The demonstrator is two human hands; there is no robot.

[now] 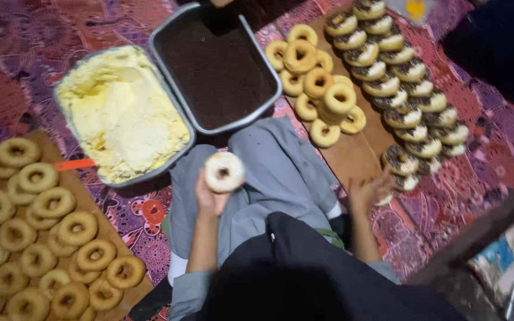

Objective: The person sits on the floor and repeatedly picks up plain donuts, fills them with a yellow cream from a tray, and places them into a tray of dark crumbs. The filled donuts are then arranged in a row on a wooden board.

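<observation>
A patterned purple and red cloth [441, 196] covers the floor where the person sits, grey trousers showing over the knees. The fingers of the left hand [209, 199] are curled up around the lower edge of a cream-coated doughnut [223, 172], holding it over the lap with its coated face and hole turned up toward the camera; being round, it has no clear long axis. The right hand [371, 191] reaches out low to the right, fingers spread loosely at the near end of the rows of topped doughnuts [408, 98], which are dark-sprinkled and laid on a brown board [352, 154]; whether it grips one is hard to tell, as blur smears the fingertips. Just ahead of the held doughnut lie two metal trays: one of yellow cream [120, 113] with an orange handle [74, 164] at its near corner, one of dark crumbs [215, 65], its far end cut off. Plain doughnuts [316, 83] are piled behind the board; more plain ones [43, 238] fill the left, cut by the frame edge. A clear packet with a yellow patch [411, 9] lies at the top edge, hard to make out.
</observation>
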